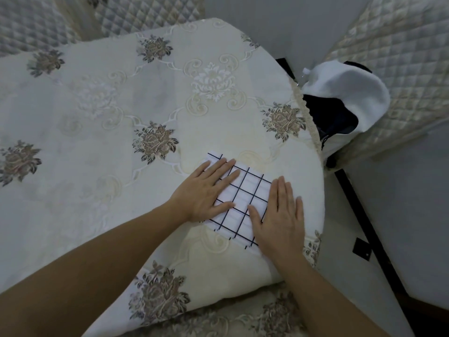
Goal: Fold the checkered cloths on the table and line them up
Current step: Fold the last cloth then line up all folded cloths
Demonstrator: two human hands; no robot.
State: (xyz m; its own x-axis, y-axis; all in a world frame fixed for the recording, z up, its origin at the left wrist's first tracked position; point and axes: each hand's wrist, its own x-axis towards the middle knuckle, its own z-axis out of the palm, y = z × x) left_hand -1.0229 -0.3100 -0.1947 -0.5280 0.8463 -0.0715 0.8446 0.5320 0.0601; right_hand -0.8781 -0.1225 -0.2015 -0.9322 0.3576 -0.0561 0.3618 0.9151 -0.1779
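Checkered cloth [243, 198] — both flat hands pressing it.

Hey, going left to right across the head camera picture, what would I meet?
left grip → checkered cloth → right grip → white-and-dark bundle beside the table

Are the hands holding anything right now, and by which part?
Nothing is gripped. The left hand and the right hand lie flat with straight fingers, pressing the left and right sides of the folded checkered cloth.
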